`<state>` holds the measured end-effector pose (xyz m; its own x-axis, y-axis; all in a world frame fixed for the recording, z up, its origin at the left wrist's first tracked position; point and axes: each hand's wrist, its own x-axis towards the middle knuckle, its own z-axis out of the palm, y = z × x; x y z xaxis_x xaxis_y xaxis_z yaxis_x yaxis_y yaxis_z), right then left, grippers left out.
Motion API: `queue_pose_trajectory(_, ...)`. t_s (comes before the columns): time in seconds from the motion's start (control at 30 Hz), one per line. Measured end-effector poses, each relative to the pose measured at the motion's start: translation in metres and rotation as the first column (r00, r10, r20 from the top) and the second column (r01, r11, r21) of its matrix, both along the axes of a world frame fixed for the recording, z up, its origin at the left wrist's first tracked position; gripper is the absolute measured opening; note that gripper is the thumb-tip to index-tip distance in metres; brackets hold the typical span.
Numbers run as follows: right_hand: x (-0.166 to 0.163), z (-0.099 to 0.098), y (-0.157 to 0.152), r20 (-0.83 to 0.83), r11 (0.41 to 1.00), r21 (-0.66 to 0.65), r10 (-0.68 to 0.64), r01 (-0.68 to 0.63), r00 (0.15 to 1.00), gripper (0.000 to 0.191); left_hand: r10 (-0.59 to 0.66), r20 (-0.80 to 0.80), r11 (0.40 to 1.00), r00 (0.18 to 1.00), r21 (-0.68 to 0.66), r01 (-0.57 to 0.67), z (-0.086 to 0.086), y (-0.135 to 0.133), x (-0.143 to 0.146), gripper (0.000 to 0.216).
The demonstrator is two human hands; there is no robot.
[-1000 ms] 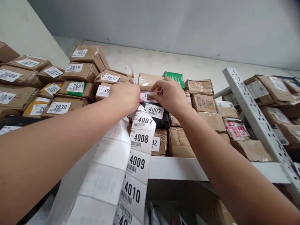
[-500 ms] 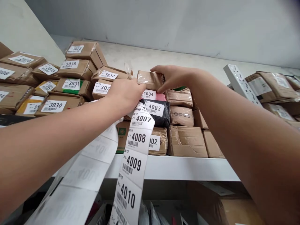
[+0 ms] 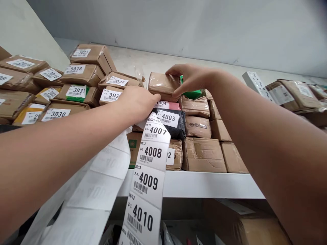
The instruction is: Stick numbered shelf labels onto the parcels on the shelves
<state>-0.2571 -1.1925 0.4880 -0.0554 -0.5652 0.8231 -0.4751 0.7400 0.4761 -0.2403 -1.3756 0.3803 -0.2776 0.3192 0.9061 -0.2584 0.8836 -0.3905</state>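
My right hand [image 3: 191,79] is closed round the right side of a small tape-wrapped cardboard box [image 3: 161,83], thumb in front and fingers over the top. Just below that box lies a pink package [image 3: 172,105] labelled 4004, and under it a black plastic parcel [image 3: 178,123] labelled 4003. My left hand [image 3: 141,102] is closed on a long strip of numbered labels [image 3: 146,180], with its thumb near the box's lower left corner. Labels 4007 to 4010 face me on the hanging strip. Another length of it shows its pale back on the left.
Labelled boxes [image 3: 76,92] are stacked on the left. Cardboard parcels [image 3: 204,153] sit to the right of the black one, above the white shelf edge [image 3: 199,183]. A perforated white post [image 3: 257,85] rises at right. A large box [image 3: 260,228] is on the shelf below.
The small box has lifted slightly and tilted with my right hand, which rose a little. My left thumb has shifted down from the box's side. The label strip swung slightly right.
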Motion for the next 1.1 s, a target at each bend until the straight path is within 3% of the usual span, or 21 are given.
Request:
queue_pose_trajectory(0.27, -0.006, -0.023, 0.002, -0.031, 0.998, 0.017, 0.054, -0.054, 0.998, 0.073, -0.026, -0.088, 0.999, 0.996, -0.044, 0.022, -0.017, -0.009, 0.005, 0.023)
queue_pose_trajectory(0.37, -0.002, -0.049, -0.003, -0.239, 0.969, -0.002, 0.241, -0.249, 0.941, 0.061, -0.086, -0.147, 0.996, 0.985, 0.016, 0.09, -0.026, -0.02, 0.013, 0.018)
queue_pose_trajectory(0.43, 0.004, -0.083, -0.01, -0.333, 0.894, -0.009, 0.419, -0.447, 0.845, 0.04, -0.241, -0.236, 0.964, 0.941, 0.052, 0.26, -0.035, -0.03, 0.016, 0.017)
queue_pose_trajectory(0.47, 0.007, -0.105, -0.014, -0.304, 0.84, -0.028, 0.509, -0.541, 0.805, 0.026, -0.348, -0.285, 0.925, 0.893, 0.047, 0.376, -0.04, -0.035, 0.017, 0.017)
queue_pose_trajectory(0.53, 0.009, -0.15, -0.023, -0.014, 0.803, -0.094, 0.59, -0.588, 0.807, 0.018, -0.554, -0.358, 0.804, 0.751, 0.002, 0.594, -0.049, -0.042, 0.015, 0.017)
queue_pose_trajectory(0.6, 0.005, -0.189, -0.033, 0.269, 0.793, -0.18, 0.608, -0.582, 0.747, 0.022, -0.684, -0.409, 0.673, 0.604, -0.035, 0.739, -0.058, -0.043, 0.012, 0.017)
queue_pose_trajectory(0.67, -0.003, -0.217, -0.044, 0.479, 0.771, -0.311, 0.633, -0.556, 0.609, 0.032, -0.753, -0.45, 0.55, 0.48, -0.031, 0.835, -0.063, -0.039, 0.009, 0.017)
queue_pose_trajectory(0.73, -0.014, -0.233, -0.054, 0.567, 0.693, -0.472, 0.712, -0.545, 0.414, 0.043, -0.782, -0.5, 0.433, 0.371, -0.008, 0.901, -0.066, -0.031, 0.007, 0.017)
queue_pose_trajectory(0.8, -0.021, -0.238, -0.06, 0.546, 0.567, -0.634, 0.81, -0.526, 0.214, 0.05, -0.779, -0.557, 0.343, 0.287, 0.004, 0.939, -0.068, -0.024, 0.006, 0.018)
queue_pose_trajectory(0.9, -0.024, -0.235, -0.057, 0.413, 0.362, -0.8, 0.911, -0.479, -0.002, 0.047, -0.769, -0.598, 0.27, 0.226, 0.017, 0.963, -0.071, -0.021, 0.007, 0.019)
queue_pose_trajectory(1.0, -0.024, -0.23, -0.045, 0.263, 0.213, -0.852, 0.964, -0.478, -0.039, 0.04, -0.822, -0.513, 0.231, 0.247, 0.094, 0.968, -0.075, -0.028, 0.01, 0.024)
queue_pose_trajectory(1.1, -0.026, -0.229, -0.035, 0.165, 0.146, -0.857, 0.986, -0.494, 0.006, 0.038, -0.892, -0.298, 0.266, 0.341, 0.266, 0.927, -0.083, -0.036, 0.013, 0.027)
